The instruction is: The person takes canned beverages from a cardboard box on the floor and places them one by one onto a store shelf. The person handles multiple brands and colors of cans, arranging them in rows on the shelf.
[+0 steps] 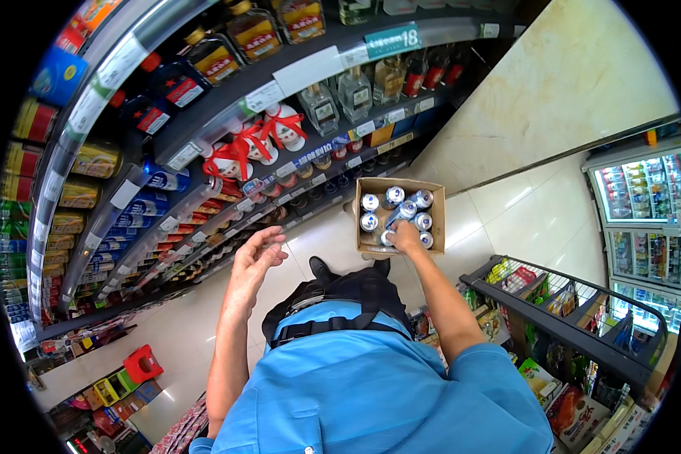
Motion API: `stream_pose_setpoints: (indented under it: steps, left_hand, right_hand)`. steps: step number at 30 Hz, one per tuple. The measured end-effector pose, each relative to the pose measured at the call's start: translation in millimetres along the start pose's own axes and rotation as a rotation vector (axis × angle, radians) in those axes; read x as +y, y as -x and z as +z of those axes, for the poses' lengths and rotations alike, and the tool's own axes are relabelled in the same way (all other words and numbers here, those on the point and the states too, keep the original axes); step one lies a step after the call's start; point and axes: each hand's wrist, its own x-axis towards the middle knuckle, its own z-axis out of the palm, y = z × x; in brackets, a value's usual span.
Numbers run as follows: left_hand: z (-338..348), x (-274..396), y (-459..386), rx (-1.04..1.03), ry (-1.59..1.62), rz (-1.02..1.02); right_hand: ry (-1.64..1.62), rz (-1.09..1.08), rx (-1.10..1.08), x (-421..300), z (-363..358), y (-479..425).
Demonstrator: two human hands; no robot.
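An open cardboard box (441,227) sits below and ahead of me, holding several blue-and-white drink cans (369,221). Most stand upright with their silver tops showing. Inside the box, my right hand (407,237) grips the lower end of a tilted can (403,211); its fingertips are partly hidden. Bare floor shows between some of the cans. My left hand (259,252) is raised in front of the drinks shelves, empty, with its fingers slightly bent and apart.
Curved shelves on the left hold blue cans (167,177), ribboned white bottles (284,127) and glass bottles (320,108). A beige panel (545,96) rises ahead. A dark wire rack (562,318) stands at right, with lit drinks coolers (644,193) beyond. Floor tiles (295,278) lie around my shoes.
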Motion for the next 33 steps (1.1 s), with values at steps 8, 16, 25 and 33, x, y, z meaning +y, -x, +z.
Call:
stream_pose_setpoints:
  steps: [8, 16, 25, 33]
  left_hand:
    - [39.5, -0.8, 10.7, 0.071, -0.052, -0.098]
    - [51.1, -6.3, 30.9, 0.157, -0.080, -0.157]
    - [58.9, -3.3, 30.4, 0.130, -0.054, -0.121]
    - [63.1, -6.2, 3.2, 0.004, -0.013, -0.075]
  right_hand:
    - [0.385, -0.009, -0.112, -1.3, 21.5, -11.6]
    - [0.469, -0.017, -0.314, 10.4, 53.1, -38.2]
    - [0.166, 0.034, -0.213, 1.5, 9.3, -30.3]
    - [-0.491, 0.124, -0.173, 17.0, -103.6, 4.9]
